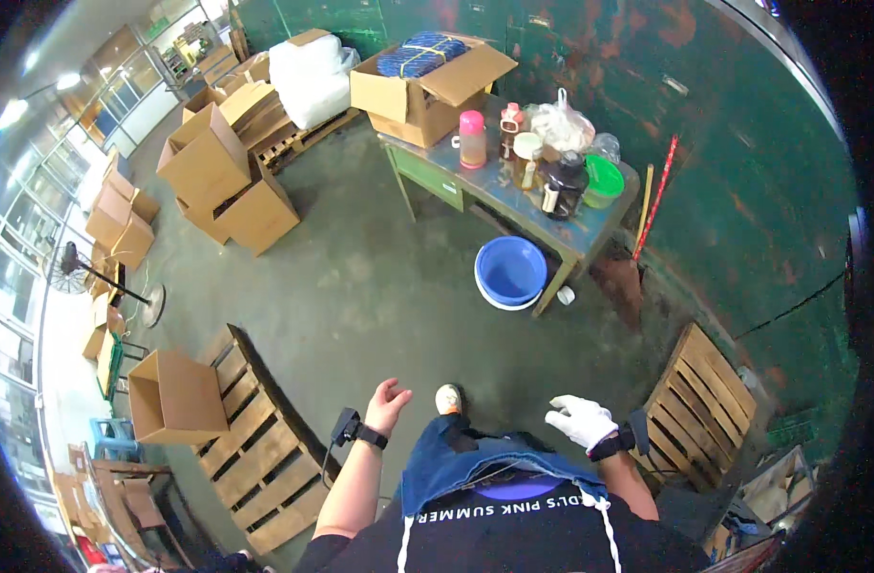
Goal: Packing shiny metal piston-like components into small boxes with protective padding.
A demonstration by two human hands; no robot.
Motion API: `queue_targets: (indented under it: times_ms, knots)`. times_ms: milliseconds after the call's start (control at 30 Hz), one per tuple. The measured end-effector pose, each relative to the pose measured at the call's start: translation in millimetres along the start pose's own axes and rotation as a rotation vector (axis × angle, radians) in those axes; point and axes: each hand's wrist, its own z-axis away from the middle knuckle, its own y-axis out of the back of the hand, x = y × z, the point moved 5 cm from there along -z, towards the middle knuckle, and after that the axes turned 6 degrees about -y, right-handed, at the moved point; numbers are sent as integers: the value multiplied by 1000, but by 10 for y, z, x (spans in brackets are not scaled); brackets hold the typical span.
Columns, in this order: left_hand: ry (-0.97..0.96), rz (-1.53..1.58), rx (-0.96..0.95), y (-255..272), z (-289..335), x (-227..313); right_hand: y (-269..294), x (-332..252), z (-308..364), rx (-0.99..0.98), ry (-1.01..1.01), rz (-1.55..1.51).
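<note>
My bare left hand (pixel 387 406) hangs over the floor, its fingers loosely bent and apart, with nothing seen in it. A black strap with a small device (pixel 346 427) sits on that wrist. My right hand (pixel 582 421) wears a white glove; its fingers point left, a little apart, and no object shows in them. Another dark strap circles the right wrist. Between the hands, one white shoe (pixel 448 399) shows beyond a blue denim apron (pixel 432 468). Neither hand touches anything. The nearest things are wooden pallets, one on the left (pixel 251 449) and one on the right (pixel 699 415).
Ahead stands a desk (pixel 513 205) with bottles, a green-lidded tub (pixel 604 181) and an open carton (pixel 408 100). A blue basin (pixel 511 270) sits by its leg. Cardboard boxes (pixel 208 162) and a fan (pixel 150 304) stand left. A green wall (pixel 742 191) bounds the right.
</note>
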Motion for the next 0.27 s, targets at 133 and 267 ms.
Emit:
queue_targets:
  times_ms: [133, 267]
  knots:
    - [-39, -19, -80, 13, -857, 328, 212, -559, -325, -91, -27, -61]
    - [-93, -113, -222, -211, -1647, 711, 429, -815, -769, -54, -108, -28]
